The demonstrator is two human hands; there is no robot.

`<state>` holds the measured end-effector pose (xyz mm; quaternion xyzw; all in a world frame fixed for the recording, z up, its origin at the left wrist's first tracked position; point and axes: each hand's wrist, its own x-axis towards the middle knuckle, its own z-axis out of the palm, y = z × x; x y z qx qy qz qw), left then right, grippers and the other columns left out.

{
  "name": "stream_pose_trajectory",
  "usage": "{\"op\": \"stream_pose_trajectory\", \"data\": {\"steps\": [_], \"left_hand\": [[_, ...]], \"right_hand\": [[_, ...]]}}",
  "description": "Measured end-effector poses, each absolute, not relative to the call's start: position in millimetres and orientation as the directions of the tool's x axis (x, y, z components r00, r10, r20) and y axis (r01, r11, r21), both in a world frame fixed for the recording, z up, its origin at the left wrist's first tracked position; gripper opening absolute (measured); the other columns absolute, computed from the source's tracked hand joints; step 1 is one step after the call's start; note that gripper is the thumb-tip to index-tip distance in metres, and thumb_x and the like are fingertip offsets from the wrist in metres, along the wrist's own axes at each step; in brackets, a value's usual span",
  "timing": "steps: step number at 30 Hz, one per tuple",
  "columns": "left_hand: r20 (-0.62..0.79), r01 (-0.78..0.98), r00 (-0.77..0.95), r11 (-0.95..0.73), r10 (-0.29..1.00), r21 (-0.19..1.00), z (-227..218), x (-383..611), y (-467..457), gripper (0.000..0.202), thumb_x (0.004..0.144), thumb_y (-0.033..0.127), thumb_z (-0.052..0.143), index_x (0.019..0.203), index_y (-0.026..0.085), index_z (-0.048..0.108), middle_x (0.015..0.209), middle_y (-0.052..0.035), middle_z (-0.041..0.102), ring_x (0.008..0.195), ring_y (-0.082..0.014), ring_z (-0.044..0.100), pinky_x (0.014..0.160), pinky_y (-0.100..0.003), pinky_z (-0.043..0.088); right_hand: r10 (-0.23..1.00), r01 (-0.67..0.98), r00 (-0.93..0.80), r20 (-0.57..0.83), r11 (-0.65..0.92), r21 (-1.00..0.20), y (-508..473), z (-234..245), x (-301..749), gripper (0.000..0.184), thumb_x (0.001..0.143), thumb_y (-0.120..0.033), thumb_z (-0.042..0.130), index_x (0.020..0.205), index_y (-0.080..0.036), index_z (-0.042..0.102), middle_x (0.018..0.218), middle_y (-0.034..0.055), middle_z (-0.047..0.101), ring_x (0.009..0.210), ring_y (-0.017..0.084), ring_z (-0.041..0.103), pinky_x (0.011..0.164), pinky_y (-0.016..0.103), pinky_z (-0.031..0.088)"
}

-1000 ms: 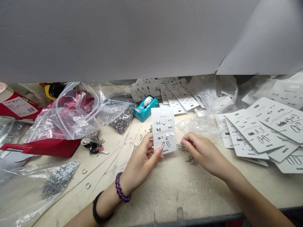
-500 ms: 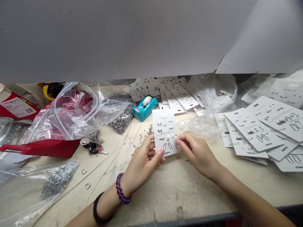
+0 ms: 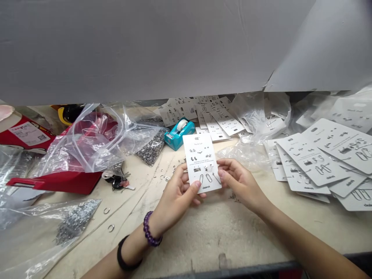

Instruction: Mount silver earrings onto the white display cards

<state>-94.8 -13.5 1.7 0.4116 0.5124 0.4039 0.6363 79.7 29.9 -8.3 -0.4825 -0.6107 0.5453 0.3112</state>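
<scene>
My left hand holds a white earring card upright by its lower left corner, thumb on the front. Several small silver earrings sit on the card. My right hand is at the card's lower right edge, its fingers pinched on a thin silver earring against the card. A purple bead bracelet and a black band are on my left wrist. Loose silver pieces lie on the table just under my right hand.
Stacks of filled cards lie at the right, and more cards at the back. A teal tape dispenser stands behind the card. Plastic bags of metal parts and a red tray are at the left.
My right hand rose from the loose pieces on the table to the card's right edge, bringing a silver earring. The card tilted slightly and came closer.
</scene>
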Motion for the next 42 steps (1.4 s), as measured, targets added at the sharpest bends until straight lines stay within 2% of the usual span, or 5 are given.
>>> {"op": "stream_pose_trajectory", "data": {"steps": [10, 16, 22, 32, 42], "left_hand": [[-0.269, -0.082, -0.03, 0.266, 0.963, 0.96, -4, -93, -10, 0.053, 0.063, 0.028, 0.073, 0.105, 0.016, 0.042, 0.107, -0.0091, 0.059, 0.099, -0.021, 0.057, 0.083, -0.032, 0.048], [-0.323, -0.281, 0.126, 0.346, 0.938, 0.895, -5, -93, -8, 0.041, 0.059, 0.024, 0.075, 0.093, 0.012, 0.057, 0.094, -0.009, 0.065, 0.084, -0.0205, 0.062, 0.078, -0.033, 0.049], [-0.262, -0.487, 0.239, 0.349, 0.935, 0.8, -1, -108, -4, 0.021, 0.062, 0.018, 0.074, 0.078, 0.013, 0.061, 0.071, -0.0007, 0.063, 0.065, -0.0098, 0.057, 0.06, -0.019, 0.048], [-0.23, -0.79, 0.07, 0.195, 0.971, 0.581, 2, -126, 5, 0.041, 0.05, 0.019, 0.081, 0.069, 0.017, 0.045, 0.057, 0.0083, 0.041, 0.051, -0.0024, 0.043, 0.046, -0.012, 0.041], [-0.331, -0.843, 0.107, 0.262, 0.938, 0.47, -1, -123, 4, 0.039, 0.048, 0.016, 0.082, 0.072, 0.016, 0.051, 0.059, 0.0073, 0.048, 0.053, -0.0042, 0.049, 0.045, -0.013, 0.044]], "right_hand": [[0.887, 0.149, -0.451, -0.1, -0.036, -0.988, 15, -9, 70, 0.016, 0.08, -0.03, 0.055, 0.09, -0.018, 0.059, 0.087, 0.0051, 0.067, 0.076, 0.014, 0.062, 0.067, 0.029, 0.052], [0.866, 0.28, -0.488, 0.11, 0.275, -0.92, 9, -3, 70, 0.012, 0.083, -0.027, 0.053, 0.087, -0.021, 0.063, 0.081, 0.0012, 0.066, 0.074, 0.013, 0.061, 0.068, 0.027, 0.05], [0.792, 0.268, -0.606, 0.078, 0.296, -0.917, 30, 11, 77, 0.022, 0.087, -0.026, 0.045, 0.098, -0.02, 0.063, 0.082, 0.0022, 0.066, 0.068, 0.011, 0.061, 0.062, 0.026, 0.05], [0.776, 0.676, -0.629, 0.033, 0.568, -0.468, 75, -6, 53, 0.017, 0.084, -0.019, 0.048, 0.083, -0.017, 0.065, 0.086, 0.0038, 0.066, 0.079, 0.016, 0.059, 0.07, 0.028, 0.044], [0.736, 0.696, -0.677, -0.02, 0.631, -0.343, 76, -6, 41, 0.017, 0.084, -0.021, 0.047, 0.079, -0.018, 0.063, 0.082, 0.0036, 0.063, 0.074, 0.014, 0.056, 0.062, 0.023, 0.037]]}}
